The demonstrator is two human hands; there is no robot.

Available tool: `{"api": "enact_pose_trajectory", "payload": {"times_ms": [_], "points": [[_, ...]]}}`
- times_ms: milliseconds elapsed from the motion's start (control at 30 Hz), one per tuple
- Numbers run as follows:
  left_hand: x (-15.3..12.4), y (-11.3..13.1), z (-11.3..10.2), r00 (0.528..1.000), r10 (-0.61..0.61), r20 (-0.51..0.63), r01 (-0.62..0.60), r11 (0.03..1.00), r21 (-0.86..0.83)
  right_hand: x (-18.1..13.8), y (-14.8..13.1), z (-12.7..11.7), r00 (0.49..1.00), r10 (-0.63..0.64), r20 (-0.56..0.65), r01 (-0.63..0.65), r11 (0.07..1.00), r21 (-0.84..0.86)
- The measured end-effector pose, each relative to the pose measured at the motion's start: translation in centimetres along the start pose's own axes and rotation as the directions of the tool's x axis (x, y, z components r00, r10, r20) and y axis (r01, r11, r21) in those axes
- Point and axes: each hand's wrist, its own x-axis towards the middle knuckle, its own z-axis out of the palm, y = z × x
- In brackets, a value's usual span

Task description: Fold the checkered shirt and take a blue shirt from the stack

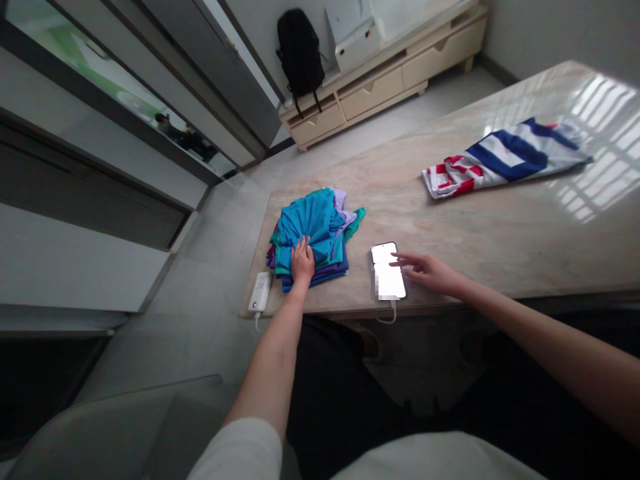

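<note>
Nearest the viewer, two bare forearms are reaching out over a glossy beige marble-patterned table [500, 220]. The left hand [303, 259] is resting palm-down, fingers spread and not clenched, on the near edge of a stack of folded garments in turquoise, purple and blue cloth [313, 233]; it is pressing on the stack rather than grasping it. The stack is lying at the near left corner of the table, directly under and just beyond that hand.

Just left of the stack, a white rectangular power bank [260, 292] is sitting at the table's near edge, a white cable trailing from it.

The right hand [425, 272] is hovering open, fingers extended, its fingertips touching the right side of a lit smartphone with a white screen [388, 270], which is lying flat to the right of the stack, apart from it.

Farther right, a crumpled red, white and blue striped garment [505, 159] is lying well apart from both hands.

Beyond the table, a black backpack [300, 50] is leaning on a low cream wooden drawer cabinet [385, 87].
</note>
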Motion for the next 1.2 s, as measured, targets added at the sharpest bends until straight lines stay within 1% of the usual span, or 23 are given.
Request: {"api": "enact_pose_trajectory", "payload": {"times_ms": [133, 267, 400, 533, 667, 767, 900, 1067, 1200], "points": [[-0.1, 0.0, 0.0, 0.999, -0.004, -0.035, 0.003, 1.000, -0.024, 0.1, 0.2, -0.3, 0.999, 0.051, 0.019, -0.051, 0.999, -0.013], [-0.2, 0.0, 0.1, 0.999, -0.013, -0.050, 0.012, 1.000, -0.022, 0.0, 0.2, -0.3, 0.999, 0.042, 0.007, -0.041, 0.999, -0.033], [-0.3, 0.2, 0.1, 0.998, -0.024, -0.050, 0.024, 1.000, 0.001, 0.1, -0.1, -0.4, 0.998, 0.060, -0.006, -0.060, 0.998, 0.031], [-0.4, 0.5, -0.4, 1.000, 0.007, -0.009, -0.006, 1.000, 0.027, 0.1, -0.6, -0.6, 0.995, 0.103, 0.001, -0.102, 0.991, 0.083], [-0.3, 0.9, -1.0, 0.998, 0.038, 0.045, -0.043, 0.993, 0.111, 0.1, -0.7, -0.5, 0.989, 0.133, 0.070, -0.139, 0.985, 0.099], [-0.1, 0.9, -1.2, 0.993, 0.047, 0.109, -0.064, 0.986, 0.155, 0.1, -0.6, -0.4, 0.984, 0.145, 0.099, -0.157, 0.979, 0.127], [0.3, 0.5, -0.9, 0.986, 0.070, 0.150, -0.087, 0.990, 0.110, 0.2, -0.4, -0.6, 0.984, 0.165, 0.072, -0.173, 0.978, 0.113], [0.5, 0.0, -0.4, 0.988, 0.082, 0.127, -0.090, 0.994, 0.060, 0.1, -0.8, -0.7, 0.986, 0.140, 0.096, -0.148, 0.985, 0.086], [0.4, 0.0, -0.3, 0.992, 0.081, 0.096, -0.083, 0.996, 0.023, 0.0, -0.7, -0.6, 0.994, 0.104, 0.037, -0.105, 0.994, 0.021]]}}
